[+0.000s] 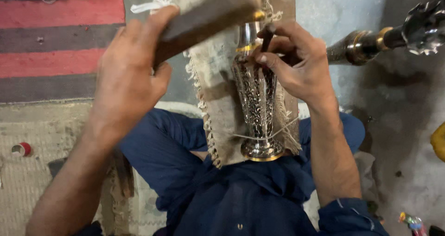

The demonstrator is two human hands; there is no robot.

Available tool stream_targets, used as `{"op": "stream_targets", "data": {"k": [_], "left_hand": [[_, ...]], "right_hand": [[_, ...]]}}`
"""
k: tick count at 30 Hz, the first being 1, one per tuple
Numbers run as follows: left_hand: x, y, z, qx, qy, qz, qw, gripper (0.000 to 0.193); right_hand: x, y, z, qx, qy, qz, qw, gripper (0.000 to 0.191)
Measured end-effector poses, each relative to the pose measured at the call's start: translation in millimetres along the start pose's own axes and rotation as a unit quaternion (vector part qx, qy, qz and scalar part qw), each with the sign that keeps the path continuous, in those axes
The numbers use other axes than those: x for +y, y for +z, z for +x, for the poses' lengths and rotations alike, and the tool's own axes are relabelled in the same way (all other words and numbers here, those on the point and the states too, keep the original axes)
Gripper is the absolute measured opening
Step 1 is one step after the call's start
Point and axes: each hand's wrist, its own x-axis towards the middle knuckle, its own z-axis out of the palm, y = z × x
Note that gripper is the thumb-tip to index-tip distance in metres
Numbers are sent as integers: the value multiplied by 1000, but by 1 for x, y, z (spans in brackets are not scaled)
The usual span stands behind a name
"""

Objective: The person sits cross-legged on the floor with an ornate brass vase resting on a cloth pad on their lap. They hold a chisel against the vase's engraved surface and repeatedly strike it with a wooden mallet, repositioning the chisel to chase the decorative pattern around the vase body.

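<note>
Grey concrete floor [333, 4], red-striped rug [55, 32] beside it. Left hand [127, 73] clamps a wooden block [208, 15]; right hand [296, 62] pinches a dark punch [267, 39] against the engraved metal vase [257, 106] lying on burlap [218, 101]. Punch tip hidden.

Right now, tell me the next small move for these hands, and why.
Probably bring the wooden block in the left hand down onto the thin punch. The right hand pinches that punch tip-down against the engraved metal vase, which lies on frayed cloth, and the block is raised above it.
</note>
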Motion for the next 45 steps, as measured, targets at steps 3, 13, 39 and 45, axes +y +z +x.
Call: {"op": "stream_targets", "data": {"k": [3,13,39,45], "left_hand": [[-7,5,0,2,2,-148,989,67],[5,0,7,34,79,31,996,74],[5,7,14,60,93,-49,993,71],[8,5,16,45,60,-64,995,72]], "right_hand": [[1,2,-3,4,26,-6,1000,36],[0,3,-2,0,-6,-28,1000,36],[5,1,-4,2,-11,-4,1000,38],[3,1,-4,8,9,-6,1000,41]]}}
